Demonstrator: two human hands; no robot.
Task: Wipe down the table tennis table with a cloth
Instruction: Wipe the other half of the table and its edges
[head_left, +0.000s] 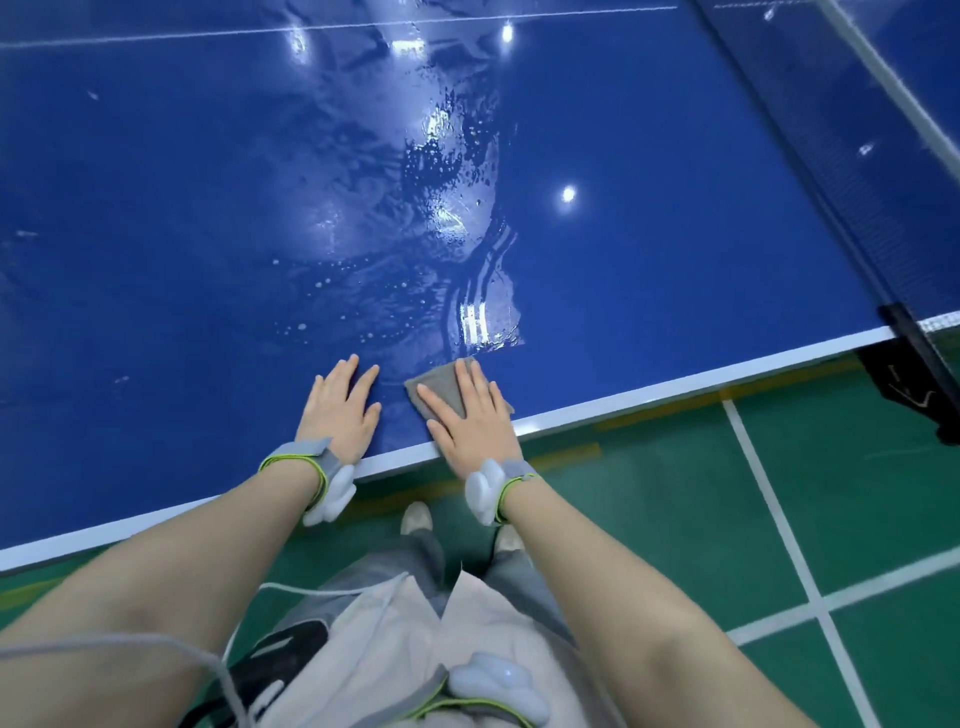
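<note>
1. We stood at the long side of the blue table tennis table (649, 234), our counter for this job: a smooth, glossy, hard slab edged with a white border line, mirroring the ceiling lamps.
2. A broad wet band (415, 208) ran across the counter's middle from the far side down to our hands, streaked and dotted with small bubbles. We judged that strip wiped, or at least wetted. The surface to its right, toward the net (852, 156), looked dry and even; the far left showed only faint marks. So we took the job as partly done, with the side areas and the half beyond the net left to cover.
3. Under the counter's edge lay the green floor (675, 519), matte, crossed by white lines.
4. Our left hand (340, 410) lay flat on the bare counter near the edge, fingers straight and a little spread, holding nothing.
5. Our right hand (470, 415) pressed flat on the cloth, fingers straight and close together, not curled round it.
6. The cloth (436, 387) was small, grey, soft-looking and folded roughly square, lying at the near edge at the foot of the wet band, just beside the left hand.
</note>
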